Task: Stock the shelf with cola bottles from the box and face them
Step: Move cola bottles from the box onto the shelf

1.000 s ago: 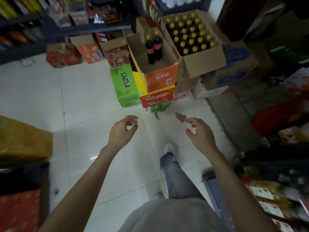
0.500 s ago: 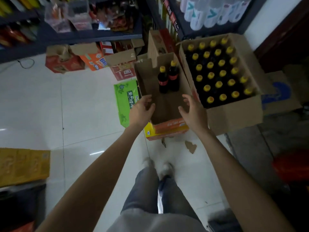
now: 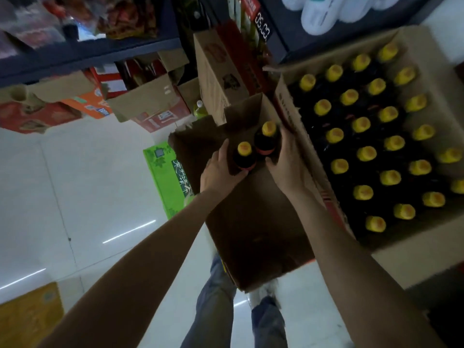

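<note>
Our left hand (image 3: 221, 172) curls around the left cola bottle (image 3: 244, 156), thumb and fingers wrapping its dark shoulder below the yellow cap. Just beside it, our right hand (image 3: 288, 162) grips the right cola bottle (image 3: 267, 140) the same way. Both bottles stand upright inside the open box (image 3: 256, 222), next to the full box (image 3: 411, 257) of yellow-capped bottles.

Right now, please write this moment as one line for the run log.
phase: picking last two bottles | left hand: grips left cola bottle | right hand: grips right cola bottle | open box: otherwise empty | full box: untouched
</note>
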Demonstrator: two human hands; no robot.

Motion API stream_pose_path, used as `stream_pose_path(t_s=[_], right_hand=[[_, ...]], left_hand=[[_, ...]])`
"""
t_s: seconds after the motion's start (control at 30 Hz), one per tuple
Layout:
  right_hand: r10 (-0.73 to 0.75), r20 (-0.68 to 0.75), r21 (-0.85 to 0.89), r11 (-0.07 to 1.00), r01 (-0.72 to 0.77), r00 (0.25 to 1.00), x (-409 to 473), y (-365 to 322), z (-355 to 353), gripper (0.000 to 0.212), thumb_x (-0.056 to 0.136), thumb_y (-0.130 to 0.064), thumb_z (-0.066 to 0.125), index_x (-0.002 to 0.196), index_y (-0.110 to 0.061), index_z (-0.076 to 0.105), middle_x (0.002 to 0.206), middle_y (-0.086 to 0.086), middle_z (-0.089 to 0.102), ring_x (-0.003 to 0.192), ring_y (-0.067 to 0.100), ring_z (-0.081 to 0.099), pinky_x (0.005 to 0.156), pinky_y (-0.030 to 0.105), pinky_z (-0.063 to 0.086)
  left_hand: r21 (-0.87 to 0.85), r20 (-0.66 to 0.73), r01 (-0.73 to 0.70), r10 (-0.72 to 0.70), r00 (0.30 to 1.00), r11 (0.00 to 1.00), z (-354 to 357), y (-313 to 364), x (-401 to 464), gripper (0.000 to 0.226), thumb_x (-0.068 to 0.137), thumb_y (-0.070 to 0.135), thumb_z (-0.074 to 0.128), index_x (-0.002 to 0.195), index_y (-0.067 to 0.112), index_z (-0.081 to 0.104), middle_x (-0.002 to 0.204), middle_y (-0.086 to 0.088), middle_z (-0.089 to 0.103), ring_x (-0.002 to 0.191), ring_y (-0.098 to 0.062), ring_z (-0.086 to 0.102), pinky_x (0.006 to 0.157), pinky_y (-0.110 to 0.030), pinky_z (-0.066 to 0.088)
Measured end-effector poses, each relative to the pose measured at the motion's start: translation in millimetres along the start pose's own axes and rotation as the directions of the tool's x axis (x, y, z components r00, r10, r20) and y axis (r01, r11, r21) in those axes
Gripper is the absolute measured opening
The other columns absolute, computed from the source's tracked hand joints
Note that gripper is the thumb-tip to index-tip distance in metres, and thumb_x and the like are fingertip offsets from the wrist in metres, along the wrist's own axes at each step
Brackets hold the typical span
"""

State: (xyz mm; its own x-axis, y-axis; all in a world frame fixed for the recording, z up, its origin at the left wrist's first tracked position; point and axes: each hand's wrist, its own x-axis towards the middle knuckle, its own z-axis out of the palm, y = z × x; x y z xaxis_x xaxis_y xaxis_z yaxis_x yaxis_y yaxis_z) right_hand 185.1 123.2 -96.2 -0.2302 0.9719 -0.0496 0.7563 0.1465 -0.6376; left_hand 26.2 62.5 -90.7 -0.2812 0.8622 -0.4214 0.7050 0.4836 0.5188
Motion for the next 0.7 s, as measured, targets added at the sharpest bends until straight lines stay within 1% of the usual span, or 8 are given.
stream_pose_path(t_s=[0.1,0.17,0.3,0.37,0.47,0.53,0.6,0.7], right_hand=[[-0.065,-0.003,-0.039,0.997,0.064,0.998,9,16,24,0.079,0.078,-0.005,0.071,0.146,-0.001,0.031,0.148,0.02,0.039,0.14,0.031,0.034,0.116,0.042,0.029],[-0.042,0.0,-0.01,0.999,0.042,0.999,11,21,35,0.082,0.077,-0.005,0.074,0.146,-0.001,0.029,0.148,0.02,0.038,0.14,0.032,0.034,0.115,0.038,0.028],[0.07,0.003,0.074,0.995,-0.07,0.998,21,17,47,0.082,0.074,0.001,0.076,0.143,0.002,0.032,0.145,0.02,0.042,0.136,0.032,0.04,0.107,0.03,0.031],[0.076,-0.007,0.079,0.994,-0.075,0.997,26,14,47,0.075,0.073,0.002,0.076,0.138,0.002,0.039,0.138,0.019,0.049,0.129,0.033,0.048,0.101,0.033,0.039],[0.033,-0.045,0.06,0.998,-0.03,0.998,18,9,44,0.073,0.068,0.003,0.077,0.131,-0.007,0.04,0.127,0.019,0.056,0.118,0.034,0.055,0.092,0.038,0.046],[0.002,-0.107,0.056,0.998,0.004,0.994,-2,0,37,0.075,0.068,-0.001,0.079,0.126,-0.015,0.034,0.125,0.019,0.056,0.117,0.031,0.055,0.096,0.031,0.044],[-0.017,-0.162,0.079,0.996,0.03,0.987,-27,-16,21,0.071,0.071,-0.005,0.08,0.124,-0.018,0.034,0.128,0.019,0.054,0.12,0.028,0.052,0.101,0.03,0.043],[0.011,-0.278,0.231,0.971,0.056,0.96,-65,-47,-22,0.065,0.072,-0.008,0.081,0.118,-0.018,0.038,0.119,0.012,0.053,0.115,0.011,0.046,0.1,0.017,0.039]], left_hand=[[-0.026,0.019,-0.074,0.075,0.997,0.997,20,-2,18,0.103,0.074,0.045,0.076,0.151,0.029,0.01,0.146,-0.005,0.042,0.132,-0.027,0.043,0.103,-0.042,0.041],[-0.057,0.006,-0.106,0.107,0.994,0.993,31,-3,23,0.103,0.072,0.041,0.079,0.15,0.028,0.013,0.145,-0.004,0.043,0.131,-0.026,0.044,0.103,-0.042,0.042],[-0.139,-0.12,-0.132,0.116,0.986,0.981,46,-6,28,0.08,0.074,0.031,0.079,0.137,0.022,0.031,0.132,-0.004,0.053,0.117,-0.027,0.056,0.089,-0.044,0.053],[-0.14,-0.159,-0.15,0.128,0.979,0.979,46,-8,30,0.068,0.079,0.03,0.075,0.131,0.021,0.032,0.128,-0.004,0.055,0.112,-0.028,0.059,0.083,-0.044,0.055],[-0.107,-0.185,-0.222,0.2,0.962,0.969,37,-14,29,0.067,0.078,0.03,0.076,0.126,0.027,0.03,0.125,-0.004,0.056,0.111,-0.028,0.059,0.082,-0.044,0.054],[-0.086,-0.206,-0.276,0.254,0.945,0.957,20,-15,21,0.069,0.074,0.03,0.079,0.124,0.03,0.032,0.121,-0.002,0.058,0.11,-0.025,0.059,0.083,-0.041,0.054],[-0.094,-0.256,-0.334,0.302,0.918,0.938,-4,-15,5,0.069,0.069,0.033,0.083,0.122,0.03,0.039,0.118,0.001,0.06,0.108,-0.02,0.059,0.084,-0.035,0.052],[-0.198,-0.293,-0.463,0.399,0.869,0.864,-43,-6,-33,0.065,0.068,0.038,0.082,0.122,0.025,0.048,0.12,0.004,0.058,0.111,-0.011,0.057,0.089,-0.026,0.049]])
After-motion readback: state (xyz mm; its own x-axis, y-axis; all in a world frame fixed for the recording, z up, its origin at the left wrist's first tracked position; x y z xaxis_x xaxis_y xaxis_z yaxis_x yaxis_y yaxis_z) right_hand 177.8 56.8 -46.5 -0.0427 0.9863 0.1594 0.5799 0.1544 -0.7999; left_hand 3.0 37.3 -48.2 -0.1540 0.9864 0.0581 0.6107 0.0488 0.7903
